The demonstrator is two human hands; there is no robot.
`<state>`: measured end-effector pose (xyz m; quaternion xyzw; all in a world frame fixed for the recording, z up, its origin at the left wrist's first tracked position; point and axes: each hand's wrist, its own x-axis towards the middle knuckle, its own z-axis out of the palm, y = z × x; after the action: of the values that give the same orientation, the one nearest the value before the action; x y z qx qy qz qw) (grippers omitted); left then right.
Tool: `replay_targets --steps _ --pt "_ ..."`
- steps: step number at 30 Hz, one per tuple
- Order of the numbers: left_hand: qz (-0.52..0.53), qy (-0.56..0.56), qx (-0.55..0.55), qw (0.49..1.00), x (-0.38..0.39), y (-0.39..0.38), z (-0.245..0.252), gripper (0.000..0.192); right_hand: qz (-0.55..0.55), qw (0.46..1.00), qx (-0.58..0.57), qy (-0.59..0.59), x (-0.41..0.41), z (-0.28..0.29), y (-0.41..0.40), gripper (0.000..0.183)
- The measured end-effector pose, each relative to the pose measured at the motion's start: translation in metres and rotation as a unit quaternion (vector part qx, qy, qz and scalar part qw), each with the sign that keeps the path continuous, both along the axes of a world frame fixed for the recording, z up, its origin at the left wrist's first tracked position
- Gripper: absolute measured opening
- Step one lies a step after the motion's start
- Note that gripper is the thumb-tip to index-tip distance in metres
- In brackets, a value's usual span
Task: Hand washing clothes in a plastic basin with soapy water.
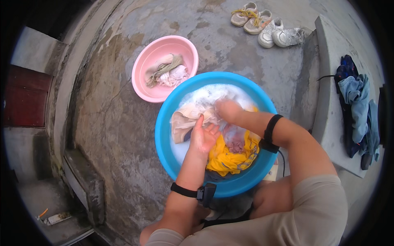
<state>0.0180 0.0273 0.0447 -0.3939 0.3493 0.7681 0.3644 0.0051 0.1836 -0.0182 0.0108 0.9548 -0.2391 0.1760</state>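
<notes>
Before me a large blue plastic basin (162, 126) holds soapy water and wet laundry. My left hand (203, 135) is over it, palm up with the fingers apart, beside a beige garment (182, 121). Farther in, my right hand (228, 110) is blurred, its fingers curled down among the white suds (212, 91) by the beige cloth; whether it grips the cloth is hidden. A yellow garment (226, 160) lies bunched on the near side. On top of that sits a mauve cloth (236, 146), partly under foam.
A pink basin (139, 66) with crumpled clothes (174, 75) stands against the blue one's far left side. Two pairs of shoes (261, 26) are on the concrete floor (117, 123). Jeans (358, 107) lie on a concrete ledge (327, 101) at right. A low block (87, 181) is at left.
</notes>
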Motion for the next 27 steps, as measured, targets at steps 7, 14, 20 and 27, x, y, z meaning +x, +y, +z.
replay_targets --steps 7,14,20,27 --pt "0.023 0.072 0.158 0.984 0.004 -0.022 -0.025 0.045 0.012 0.955 -0.284 0.087 0.055 0.081 -0.066 0.026" --pt "-0.013 0.148 0.170 0.974 0.012 -0.033 -0.114 0.032 0.177 0.956 -0.119 0.201 0.040 0.077 -0.059 0.029" --pt "0.090 0.121 0.059 0.987 0.002 -0.011 -0.027 0.047 0.023 0.993 -0.041 0.108 -0.003 0.032 -0.013 0.039" --pt "0.036 0.128 -0.007 0.991 -0.019 -0.028 -0.021 0.055 0.110 0.991 -0.010 -0.074 0.003 0.016 0.003 0.029"
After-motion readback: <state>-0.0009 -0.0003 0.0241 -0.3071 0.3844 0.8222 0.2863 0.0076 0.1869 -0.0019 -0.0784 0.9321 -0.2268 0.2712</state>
